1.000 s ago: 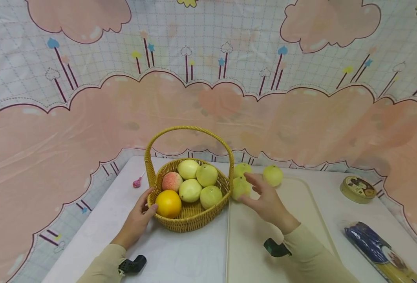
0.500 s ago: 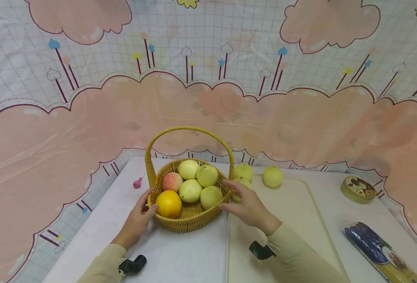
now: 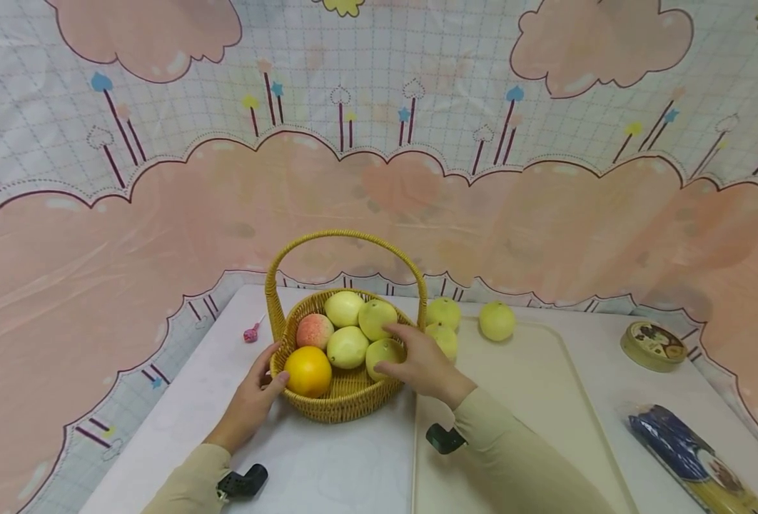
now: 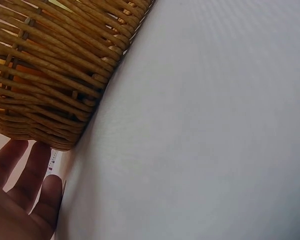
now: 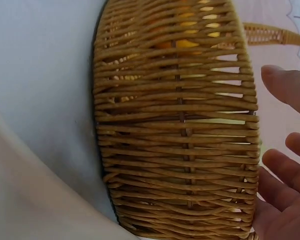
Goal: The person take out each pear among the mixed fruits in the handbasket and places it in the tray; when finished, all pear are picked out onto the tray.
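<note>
A wicker basket [image 3: 343, 408] with a tall handle holds an orange [image 3: 308, 372], a peach [image 3: 315, 331] and several round yellow-green fruits [image 3: 346, 348]. My left hand [image 3: 250, 398] holds its left rim, thumb over the edge and fingers against the outer wall, as the left wrist view shows at the wicker side [image 4: 45, 75]. Over the right rim reaches my right hand [image 3: 422, 364], thumb and fingers spread at the front-right yellow-green fruit [image 3: 382, 353]. In the right wrist view, that hand [image 5: 287, 185] is beside the rim, with its fingers apart.
Right of the basket lies a cream tray [image 3: 514, 428], with yellow-green fruits [image 3: 497, 321] at its back edge. A round tin [image 3: 652, 346] and a blue-and-yellow packet [image 3: 694, 457] lie farther right. A pink lollipop [image 3: 250, 334] lies left of the basket. A patterned curtain [image 3: 353, 200] hangs behind.
My right hand has moved left from the fruits beside the basket to over its right rim, with fingers spread. The left hand stays on the left rim.
</note>
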`<state>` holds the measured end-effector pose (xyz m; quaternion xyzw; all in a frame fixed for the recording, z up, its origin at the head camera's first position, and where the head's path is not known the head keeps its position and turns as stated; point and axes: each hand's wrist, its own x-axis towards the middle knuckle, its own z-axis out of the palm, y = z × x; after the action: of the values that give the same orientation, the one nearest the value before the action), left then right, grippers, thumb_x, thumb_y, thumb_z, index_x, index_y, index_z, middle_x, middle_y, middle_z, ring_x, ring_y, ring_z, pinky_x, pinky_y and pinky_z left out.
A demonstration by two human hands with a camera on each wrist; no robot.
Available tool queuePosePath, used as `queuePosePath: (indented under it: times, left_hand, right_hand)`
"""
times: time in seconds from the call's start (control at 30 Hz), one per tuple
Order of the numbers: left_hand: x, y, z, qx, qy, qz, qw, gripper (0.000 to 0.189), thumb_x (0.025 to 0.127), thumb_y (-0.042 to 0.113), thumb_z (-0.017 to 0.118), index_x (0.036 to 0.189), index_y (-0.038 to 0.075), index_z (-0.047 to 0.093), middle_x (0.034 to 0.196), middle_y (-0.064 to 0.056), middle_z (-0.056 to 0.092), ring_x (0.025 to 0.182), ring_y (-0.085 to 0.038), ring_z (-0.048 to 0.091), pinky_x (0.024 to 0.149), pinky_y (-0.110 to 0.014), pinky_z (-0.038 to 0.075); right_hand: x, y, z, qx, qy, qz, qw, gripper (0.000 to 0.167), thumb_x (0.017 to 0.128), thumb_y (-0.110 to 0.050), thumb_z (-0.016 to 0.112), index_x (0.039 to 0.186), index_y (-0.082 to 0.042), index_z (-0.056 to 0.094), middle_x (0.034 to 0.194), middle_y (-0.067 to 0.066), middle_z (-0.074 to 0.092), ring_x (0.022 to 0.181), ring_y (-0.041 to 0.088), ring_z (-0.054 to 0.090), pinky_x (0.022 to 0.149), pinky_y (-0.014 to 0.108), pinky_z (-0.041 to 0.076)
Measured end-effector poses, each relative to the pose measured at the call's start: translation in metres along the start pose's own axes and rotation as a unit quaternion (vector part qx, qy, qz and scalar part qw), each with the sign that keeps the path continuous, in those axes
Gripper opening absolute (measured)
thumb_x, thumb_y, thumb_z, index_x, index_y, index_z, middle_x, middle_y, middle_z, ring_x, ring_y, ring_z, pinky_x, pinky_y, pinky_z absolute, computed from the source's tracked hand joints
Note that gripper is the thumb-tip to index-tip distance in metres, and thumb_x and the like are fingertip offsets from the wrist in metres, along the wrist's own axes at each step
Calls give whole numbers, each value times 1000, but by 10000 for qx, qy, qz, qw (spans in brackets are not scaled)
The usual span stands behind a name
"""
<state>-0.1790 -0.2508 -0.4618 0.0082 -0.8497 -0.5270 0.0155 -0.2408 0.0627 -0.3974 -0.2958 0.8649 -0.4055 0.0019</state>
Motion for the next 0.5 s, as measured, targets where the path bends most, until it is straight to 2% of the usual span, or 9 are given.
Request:
queuePosePath:
  times: [0.23, 0.5]
  left_hand:
    - [0, 1, 0, -19, -38, 5, 10000, 67, 105, 41, 51, 161, 22, 18, 161, -20, 24, 132, -43, 39, 107, -62, 33]
    - [-1, 1, 1, 64, 4, -26, 10000, 66, 105, 39, 51, 161, 22, 18, 158, -20, 29, 126, -39, 44, 104, -57, 39]
  right_hand:
    - [11, 0, 2, -287, -244, 190, 9991, 66, 87, -27, 79, 142, -1, 52, 143, 13, 54, 134, 30, 47, 109, 43, 38]
    - [22, -1, 4, -505, -449, 268, 9974, 65, 86, -28, 80, 140, -4, 55, 139, 10, 57, 126, 27, 54, 105, 41, 42]
